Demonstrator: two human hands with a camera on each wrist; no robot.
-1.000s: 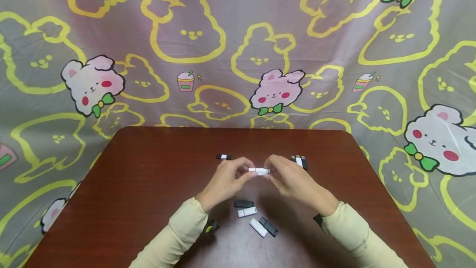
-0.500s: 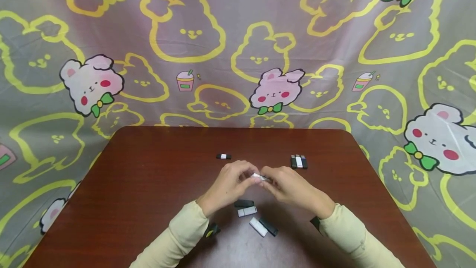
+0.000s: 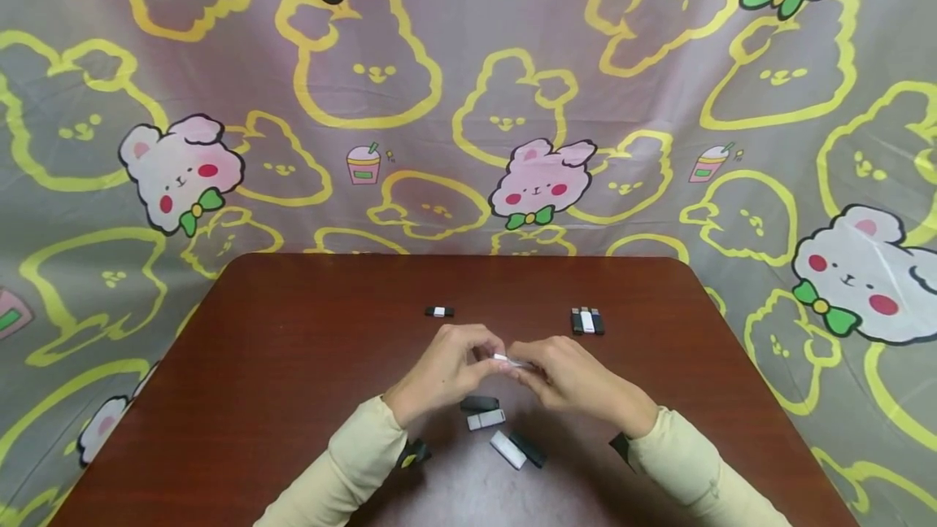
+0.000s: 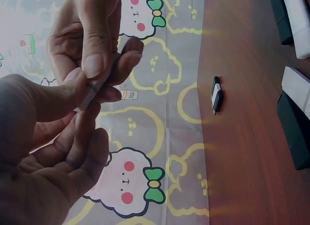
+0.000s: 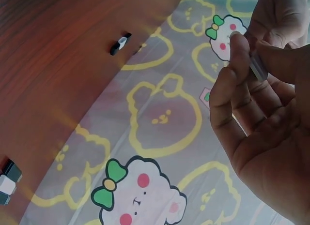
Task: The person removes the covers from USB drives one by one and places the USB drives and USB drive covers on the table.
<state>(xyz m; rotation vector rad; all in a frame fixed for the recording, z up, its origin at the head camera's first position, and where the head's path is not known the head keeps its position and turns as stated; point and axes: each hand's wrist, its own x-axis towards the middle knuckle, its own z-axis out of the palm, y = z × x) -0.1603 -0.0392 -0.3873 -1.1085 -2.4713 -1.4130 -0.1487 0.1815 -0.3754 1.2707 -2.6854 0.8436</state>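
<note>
Over the middle of the table, both hands meet at a small white USB flash drive (image 3: 501, 357). My left hand (image 3: 450, 364) pinches its left end between thumb and fingers. At the other end, my right hand (image 3: 578, 374) pinches it with thumb and forefinger. In the left wrist view the flash drive (image 4: 88, 97) slants between the two thumbs; the right wrist view shows a pale edge of the drive (image 5: 258, 67) at the right fingertips. Fingers cover most of it, so I cannot tell whether its cap is on or apart from the body.
Below the hands lie a black stick (image 3: 479, 403), a white stick (image 3: 486, 420), another white one (image 3: 508, 450) and another black one (image 3: 529, 449). Three flash drives with bare plugs (image 3: 588, 321) stand side by side at right. Small black and white pieces (image 3: 439, 311) lie at far left.
Both hands have come down slightly toward the person and closer together. The white flash drive, level and plainly visible before, now tilts and is more covered by the fingers.
</note>
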